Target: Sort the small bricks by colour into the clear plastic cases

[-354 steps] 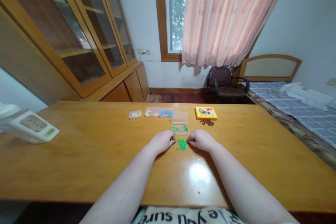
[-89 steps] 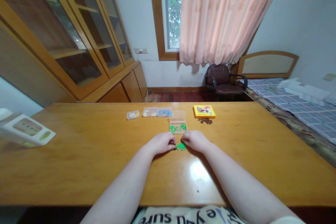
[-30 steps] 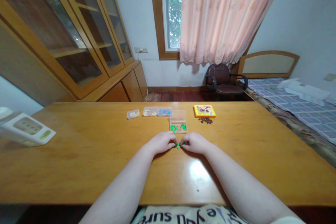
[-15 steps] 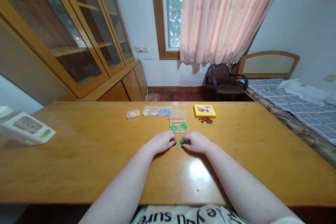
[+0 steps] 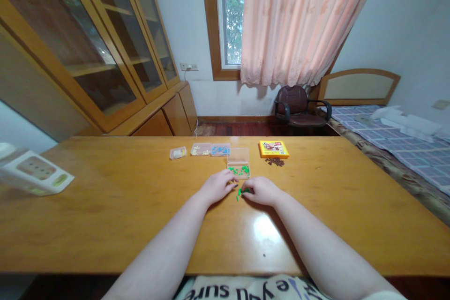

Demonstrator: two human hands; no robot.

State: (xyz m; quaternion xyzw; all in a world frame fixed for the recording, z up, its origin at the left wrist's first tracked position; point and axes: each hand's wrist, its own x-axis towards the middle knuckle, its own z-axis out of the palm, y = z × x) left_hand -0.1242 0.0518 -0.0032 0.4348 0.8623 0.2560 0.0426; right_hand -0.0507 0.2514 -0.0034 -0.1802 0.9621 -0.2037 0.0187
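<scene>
At the front left corner of a lidded clear plastic box (image 5: 239,163), my left hand (image 5: 218,186) has its fingers stretched out and apart from the thumb. Nothing shows between them. Several small green pieces (image 5: 245,169) lie inside this box, whose lid stands raised at the back. My right hand (image 5: 260,191) rests on the table just in front of the box, fingertips curled together around small green pieces (image 5: 239,191). One more loose green piece (image 5: 237,198) lies on the wood nearer to me. The exact shape of the pieces is too small to make out.
Behind the box stand a clear box with blue pieces (image 5: 220,149), another with cream pieces (image 5: 201,150) and a small clear case (image 5: 177,153). A yellow box (image 5: 273,149) and brown pieces (image 5: 275,162) lie right. A white container (image 5: 35,171) stands far left on the table (image 5: 123,215).
My left hand has moved forward to the box's front edge, and its fingers have spread from a pinch. My right hand stays almost in place by the green pieces.
</scene>
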